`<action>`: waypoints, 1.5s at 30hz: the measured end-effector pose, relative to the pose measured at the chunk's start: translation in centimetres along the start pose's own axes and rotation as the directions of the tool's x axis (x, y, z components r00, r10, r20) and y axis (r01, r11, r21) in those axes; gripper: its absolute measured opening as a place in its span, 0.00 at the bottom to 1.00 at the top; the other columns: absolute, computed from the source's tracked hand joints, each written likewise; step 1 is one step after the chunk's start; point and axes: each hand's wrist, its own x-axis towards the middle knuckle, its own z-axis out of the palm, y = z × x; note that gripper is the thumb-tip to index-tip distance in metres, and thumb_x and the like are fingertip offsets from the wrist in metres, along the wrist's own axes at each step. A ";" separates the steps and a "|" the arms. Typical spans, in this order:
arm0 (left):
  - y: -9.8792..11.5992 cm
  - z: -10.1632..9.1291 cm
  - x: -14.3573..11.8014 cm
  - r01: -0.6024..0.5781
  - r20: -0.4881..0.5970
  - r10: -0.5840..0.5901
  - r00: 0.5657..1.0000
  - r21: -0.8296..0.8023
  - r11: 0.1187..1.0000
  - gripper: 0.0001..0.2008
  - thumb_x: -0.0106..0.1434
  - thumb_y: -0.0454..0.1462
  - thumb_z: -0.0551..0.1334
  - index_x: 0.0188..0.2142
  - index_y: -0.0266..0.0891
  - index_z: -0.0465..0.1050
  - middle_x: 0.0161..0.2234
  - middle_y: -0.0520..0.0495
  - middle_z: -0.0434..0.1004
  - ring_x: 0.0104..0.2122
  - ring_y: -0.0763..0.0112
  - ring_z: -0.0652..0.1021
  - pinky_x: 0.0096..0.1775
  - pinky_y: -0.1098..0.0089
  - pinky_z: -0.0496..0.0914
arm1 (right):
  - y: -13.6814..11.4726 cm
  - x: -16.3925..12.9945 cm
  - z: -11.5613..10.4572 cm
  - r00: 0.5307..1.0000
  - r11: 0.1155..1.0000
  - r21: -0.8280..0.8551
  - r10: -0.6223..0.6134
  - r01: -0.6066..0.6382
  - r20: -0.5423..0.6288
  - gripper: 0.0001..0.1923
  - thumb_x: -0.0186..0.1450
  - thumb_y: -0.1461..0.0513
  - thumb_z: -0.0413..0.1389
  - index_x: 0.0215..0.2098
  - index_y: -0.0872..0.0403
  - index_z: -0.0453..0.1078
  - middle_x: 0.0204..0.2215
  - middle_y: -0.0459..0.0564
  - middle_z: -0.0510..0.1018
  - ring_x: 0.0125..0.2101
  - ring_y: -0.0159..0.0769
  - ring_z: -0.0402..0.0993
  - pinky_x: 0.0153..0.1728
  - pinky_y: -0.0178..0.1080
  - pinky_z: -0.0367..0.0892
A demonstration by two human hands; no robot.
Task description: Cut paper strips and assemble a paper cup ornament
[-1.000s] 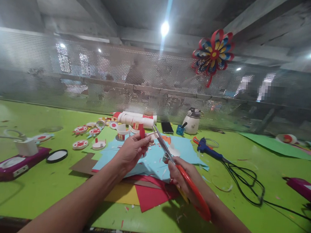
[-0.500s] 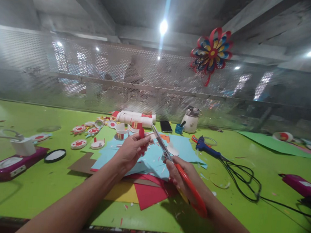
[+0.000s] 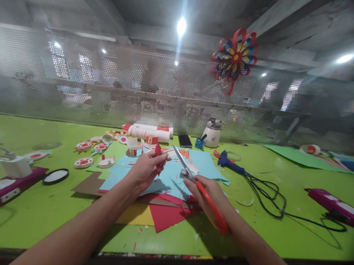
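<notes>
Writing cannot be read anywhere, while a red paper piece point(image 3: 158, 151) is pinched by the left hand point(image 3: 145, 170) and orange-handled scissors point(image 3: 201, 190), gripped by the right hand point(image 3: 210, 192), are now drawn back from it.

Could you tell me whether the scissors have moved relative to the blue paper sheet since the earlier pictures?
Yes, slightly. The scissors in the right hand have drawn back from the red piece held by the left hand, their tips now over the blue paper sheet.
</notes>
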 end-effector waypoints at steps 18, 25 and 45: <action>-0.9 0.1 -0.2 0.087 0.107 -0.102 0.989 0.137 0.987 0.11 0.50 0.36 0.70 0.28 0.32 0.70 0.25 0.48 0.72 0.21 0.80 0.65 0.22 0.75 0.54 | -1.9 3.3 -5.1 0.971 0.910 -0.343 -0.196 0.232 0.136 0.15 0.61 0.57 0.55 0.43 0.55 0.74 0.28 0.50 0.77 0.28 0.35 0.70 0.31 0.37 0.62; -1.4 0.0 -0.2 0.080 0.157 -0.104 0.982 0.152 0.985 0.11 0.50 0.36 0.69 0.30 0.32 0.71 0.25 0.49 0.72 0.22 0.80 0.66 0.24 0.77 0.57 | -2.3 6.7 -1.1 0.996 0.948 0.317 -0.052 0.024 0.079 0.13 0.55 0.55 0.58 0.21 0.57 0.68 0.16 0.44 0.70 0.18 0.27 0.65 0.21 0.33 0.62; -1.9 0.7 -0.3 0.238 0.147 -0.237 0.960 0.010 0.971 0.07 0.58 0.22 0.57 0.35 0.30 0.68 0.29 0.40 0.77 0.23 0.78 0.74 0.26 0.80 0.67 | 1.1 6.2 0.0 1.000 0.712 0.702 -0.001 -0.020 0.029 0.16 0.47 0.53 0.67 0.23 0.57 0.71 0.17 0.42 0.71 0.20 0.26 0.64 0.24 0.34 0.59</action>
